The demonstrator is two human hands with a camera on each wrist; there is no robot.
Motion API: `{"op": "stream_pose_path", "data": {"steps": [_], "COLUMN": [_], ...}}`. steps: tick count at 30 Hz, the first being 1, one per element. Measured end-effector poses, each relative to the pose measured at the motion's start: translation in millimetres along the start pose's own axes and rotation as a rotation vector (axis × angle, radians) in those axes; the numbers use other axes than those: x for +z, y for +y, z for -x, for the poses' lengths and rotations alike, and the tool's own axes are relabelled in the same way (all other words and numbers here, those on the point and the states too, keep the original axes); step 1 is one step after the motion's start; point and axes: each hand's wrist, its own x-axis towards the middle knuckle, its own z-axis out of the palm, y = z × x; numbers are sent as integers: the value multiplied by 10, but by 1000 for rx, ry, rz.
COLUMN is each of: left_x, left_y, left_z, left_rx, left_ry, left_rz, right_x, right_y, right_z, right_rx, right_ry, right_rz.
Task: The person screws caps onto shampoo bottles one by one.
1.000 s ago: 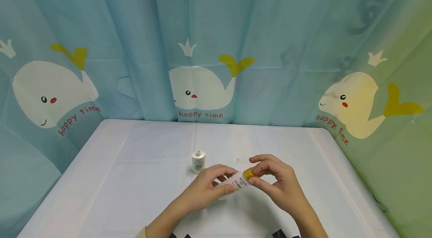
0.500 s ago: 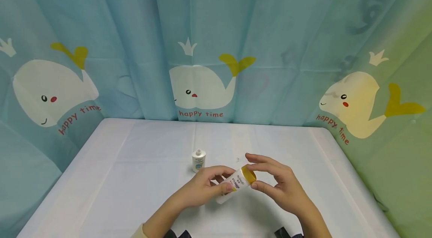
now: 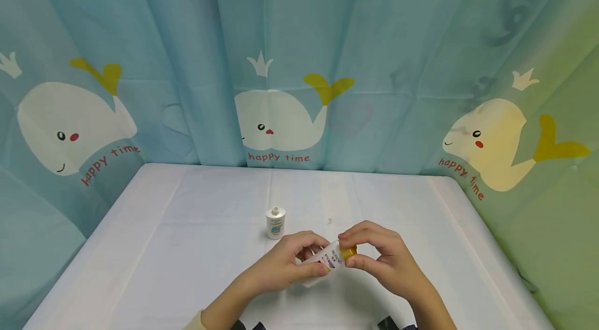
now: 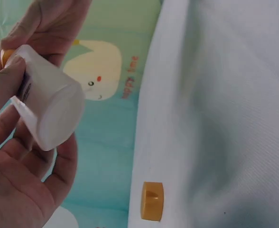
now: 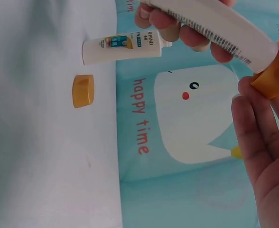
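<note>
My left hand (image 3: 281, 265) holds a small white bottle (image 3: 331, 256) with printed lettering, tilted above the table. Its base (image 4: 61, 116) shows in the left wrist view, fingers curled round the body. At the bottle's upper end, my right hand (image 3: 386, 257) grips the orange-yellow cap (image 5: 272, 78) between thumb and fingers. The cap sits on the bottle. Behind my left hand, a second white bottle (image 3: 275, 226) stands upright without a cap, its narrow nozzle bare. A loose orange cap (image 5: 83, 90) lies on the table near it; in the head view my left hand hides this cap.
A white cloth covers the table (image 3: 196, 247). Blue-green curtains (image 3: 398, 34) with whale prints hang close behind and along both sides. Dark objects (image 3: 388, 322) show at the bottom edge near the wrists.
Half a second ago my right fingers were spread wider around the cap; now they are closer on it. The held bottle has turned and tipped slightly. The standing bottle stays put.
</note>
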Motion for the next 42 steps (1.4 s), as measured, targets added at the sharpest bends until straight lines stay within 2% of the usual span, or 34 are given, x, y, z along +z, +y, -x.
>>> {"op": "stream_pose_path", "data": {"steps": [7, 14, 17, 33, 42], "left_x": [33, 61, 71, 111, 150], "left_y": [17, 29, 38, 55, 37], "left_z": [3, 10, 13, 22, 3], "left_rx": [17, 140, 170, 200, 299], "left_ry": [53, 111, 132, 181, 289], "left_rz": [-72, -217, -271, -400, -612], "right_x": [9, 12, 11, 30, 69], "right_y": [8, 3, -3, 0, 8], "right_z": [-14, -20, -21, 4, 14], "right_rx": [-18, -1, 3, 44, 96], "right_ry": [18, 26, 30, 29, 53], "right_rz": [28, 59, 72, 129, 190]}}
